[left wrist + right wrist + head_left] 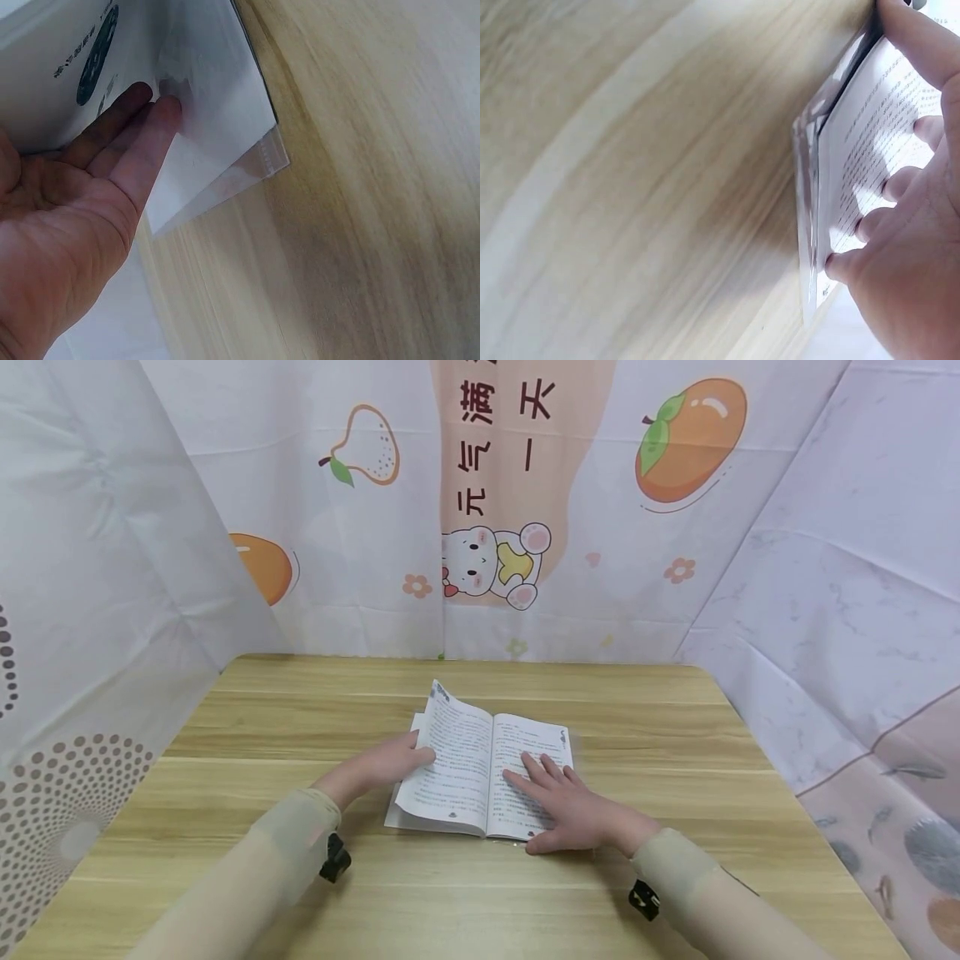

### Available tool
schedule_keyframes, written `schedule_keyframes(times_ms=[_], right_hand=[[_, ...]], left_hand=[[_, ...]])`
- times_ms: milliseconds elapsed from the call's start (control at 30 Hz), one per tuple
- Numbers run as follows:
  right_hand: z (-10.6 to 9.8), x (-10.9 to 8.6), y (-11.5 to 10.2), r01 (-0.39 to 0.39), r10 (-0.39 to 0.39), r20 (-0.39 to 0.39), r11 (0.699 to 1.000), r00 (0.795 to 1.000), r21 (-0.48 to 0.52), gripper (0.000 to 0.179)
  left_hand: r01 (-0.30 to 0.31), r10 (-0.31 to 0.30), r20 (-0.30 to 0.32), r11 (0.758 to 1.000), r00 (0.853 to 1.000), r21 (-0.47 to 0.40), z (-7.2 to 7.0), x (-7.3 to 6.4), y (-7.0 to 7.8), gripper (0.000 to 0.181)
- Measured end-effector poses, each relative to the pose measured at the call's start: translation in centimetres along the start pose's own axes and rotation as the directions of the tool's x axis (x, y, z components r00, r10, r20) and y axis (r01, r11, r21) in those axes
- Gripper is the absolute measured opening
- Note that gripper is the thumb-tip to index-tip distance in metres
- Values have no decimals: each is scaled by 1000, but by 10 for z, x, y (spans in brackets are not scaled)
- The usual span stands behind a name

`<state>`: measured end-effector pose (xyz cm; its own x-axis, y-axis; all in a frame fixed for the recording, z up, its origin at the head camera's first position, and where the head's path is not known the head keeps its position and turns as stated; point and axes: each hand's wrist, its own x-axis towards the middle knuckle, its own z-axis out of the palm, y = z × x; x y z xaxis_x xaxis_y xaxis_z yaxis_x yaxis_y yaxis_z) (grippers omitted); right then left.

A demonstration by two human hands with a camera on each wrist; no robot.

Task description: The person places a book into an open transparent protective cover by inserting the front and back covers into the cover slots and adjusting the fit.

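Observation:
An open book (517, 735) with printed pages lies on the wooden table, its left-hand leaves lifted and bowed off the white sheet beneath. My left hand (396, 758) grips these pages (450, 760) at their outer edge, thumb on the printed face and fingers behind. From the left wrist view, the fingers of this left hand (97, 172) reach under the raised pages, over the white inner side of the cover (217, 112). With fingers spread, my right hand (566, 806) rests on the right page; its thumb lies at the bottom edge. A clear plastic jacket (806, 202) edges the book.
Wood-grained tabletop (645, 727) surrounds the book on all sides. Behind the table hangs a white curtain (300, 527) printed with fruit and a cartoon figure, and more cloth hangs at both sides. Each wrist wears a small black camera (335, 858).

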<state>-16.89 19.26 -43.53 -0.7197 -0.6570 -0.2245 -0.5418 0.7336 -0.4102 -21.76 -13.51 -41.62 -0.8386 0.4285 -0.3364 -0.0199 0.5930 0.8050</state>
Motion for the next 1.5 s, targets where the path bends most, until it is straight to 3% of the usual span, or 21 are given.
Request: schedule_keyframes(times_ms=[533,867,1233,1500], right_hand=[[1,-4,4,-71,71,-30,997,997,17,103],[0,-7,5,-85,86,-42,996,995,9,107],[-4,-8,5,-63,63,-25,998,998,13,108],[-4,-7,6,-80,80,-15,996,997,34,114]], left_hand=[[-26,29,-54,998,998,56,3,0,-1,71],[-12,13,-13,991,1000,131,4,0,-2,76],[-58,59,-3,986,998,159,6,2,-6,77],[-4,13,-34,967,999,254,8,-2,-6,83]])
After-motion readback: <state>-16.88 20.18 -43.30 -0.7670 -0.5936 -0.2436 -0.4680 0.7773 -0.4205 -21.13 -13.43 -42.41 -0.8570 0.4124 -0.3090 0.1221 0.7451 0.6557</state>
